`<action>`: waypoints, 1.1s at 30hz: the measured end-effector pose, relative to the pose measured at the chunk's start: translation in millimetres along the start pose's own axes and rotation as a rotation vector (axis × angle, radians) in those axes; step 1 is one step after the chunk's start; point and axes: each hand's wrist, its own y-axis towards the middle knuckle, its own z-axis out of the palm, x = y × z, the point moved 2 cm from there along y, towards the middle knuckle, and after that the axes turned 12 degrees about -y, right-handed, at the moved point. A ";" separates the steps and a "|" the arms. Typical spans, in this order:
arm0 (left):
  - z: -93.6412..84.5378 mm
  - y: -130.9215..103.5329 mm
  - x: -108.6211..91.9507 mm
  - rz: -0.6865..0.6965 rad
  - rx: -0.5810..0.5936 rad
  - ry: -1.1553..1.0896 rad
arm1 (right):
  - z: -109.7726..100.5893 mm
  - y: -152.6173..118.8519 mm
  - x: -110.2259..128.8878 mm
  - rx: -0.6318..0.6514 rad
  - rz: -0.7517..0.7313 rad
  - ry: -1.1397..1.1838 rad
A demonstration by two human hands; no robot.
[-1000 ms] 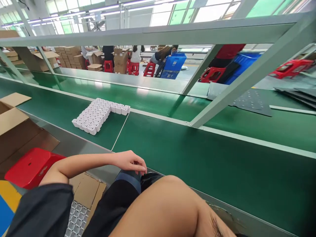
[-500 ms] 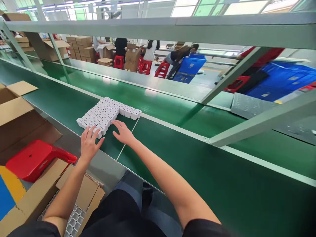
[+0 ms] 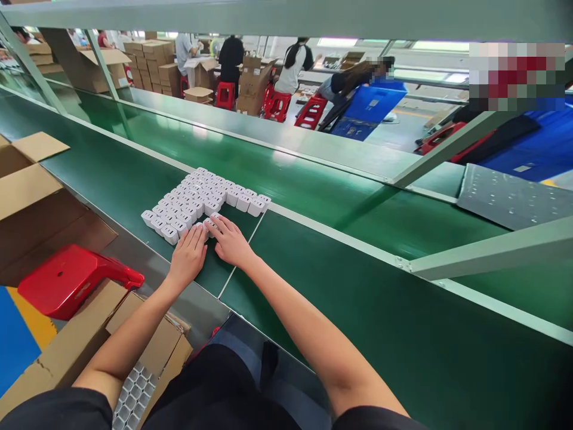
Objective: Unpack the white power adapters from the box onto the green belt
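A block of small white chargers (image 3: pixel 188 194) with dark slots stands packed together on the green conveyor belt (image 3: pixel 147 173). From its right back corner a single row of chargers (image 3: pixel 246 199) reaches to the divider strip. A few white chargers (image 3: pixel 209 224) stand slightly apart at the near right side, between my two hands. My left hand (image 3: pixel 189 255) presses on their near end, its fingers held together. My right hand (image 3: pixel 231 240) has its fingers over their far end. Both hands partly hide these chargers.
At lower left an open carton (image 3: pixel 134 391) holds a grid of grey-white cells. A red stool (image 3: pixel 67 280) and another open carton (image 3: pixel 31 197) stand beside the belt. A metal post (image 3: pixel 487 248) slants up on the right. Several people work beyond, near blue bins (image 3: pixel 371 107).
Both hands have come closer together around a few chargers, which now stand apart from the block with a gap behind them. The camera view has tilted down.
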 end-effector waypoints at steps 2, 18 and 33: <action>-1.1 -2.6 -9.0 0.031 0.021 -0.023 | -1.1 -13.3 -5.1 -0.040 0.022 0.031; -5.8 37.0 -32.2 -0.324 0.159 0.107 | 29.5 -26.0 -18.0 -0.221 0.130 0.262; -19.7 34.8 -29.1 -0.410 0.109 -0.070 | 26.4 -38.5 -18.5 -0.377 0.224 0.428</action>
